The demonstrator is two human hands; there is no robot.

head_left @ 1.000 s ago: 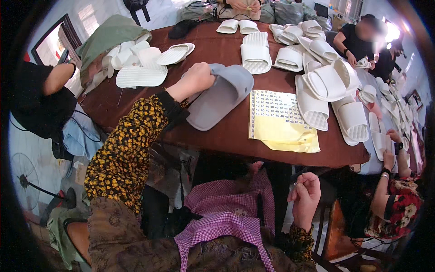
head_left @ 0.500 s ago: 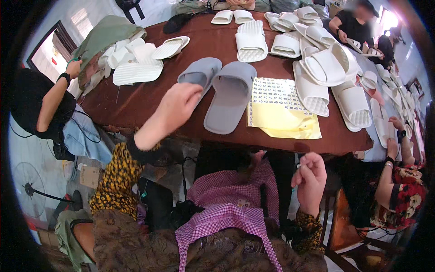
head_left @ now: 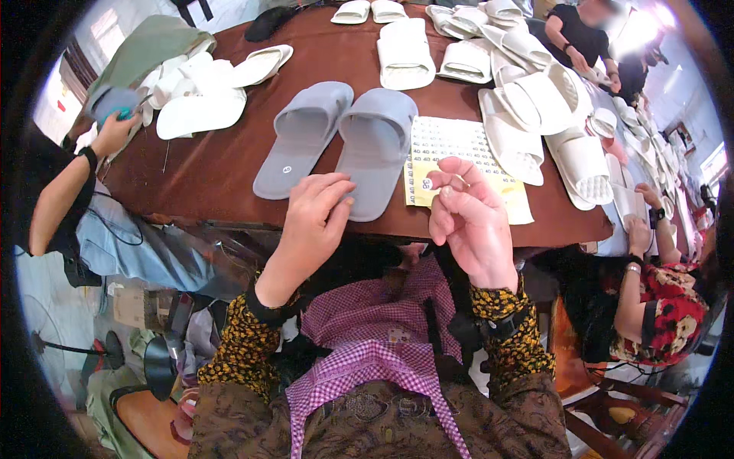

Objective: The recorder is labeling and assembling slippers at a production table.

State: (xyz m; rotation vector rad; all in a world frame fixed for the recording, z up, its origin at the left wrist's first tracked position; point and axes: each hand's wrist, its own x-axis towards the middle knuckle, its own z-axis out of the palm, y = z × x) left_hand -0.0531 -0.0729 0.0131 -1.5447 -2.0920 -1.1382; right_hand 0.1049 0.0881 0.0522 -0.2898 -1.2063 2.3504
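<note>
Two grey slippers lie side by side with their toes away from me: the left slipper (head_left: 294, 149) has a small round white sticker (head_left: 287, 170) on its insole, while the right slipper (head_left: 371, 157) shows none. My left hand (head_left: 317, 218) is empty at their heel ends, fingers loosely bent and apart, its fingertips over the right slipper's heel. Between the fingertips of my right hand (head_left: 474, 218) is a small round sticker (head_left: 427, 183). That hand hovers over a yellow-backed sheet of stickers (head_left: 451, 141) beside the right slipper.
White slippers (head_left: 527, 107) are piled to the right of the sheet, and more white slippers (head_left: 202, 111) lie at the far left. The brown-covered table (head_left: 199, 168) ends just before me. Co-workers sit on both sides; the left one holds a grey item (head_left: 115, 103).
My left hand has drawn back from the left slipper, uncovering the sticker on it. My right hand has risen from below the table edge to the sheet. The view has shifted slightly.
</note>
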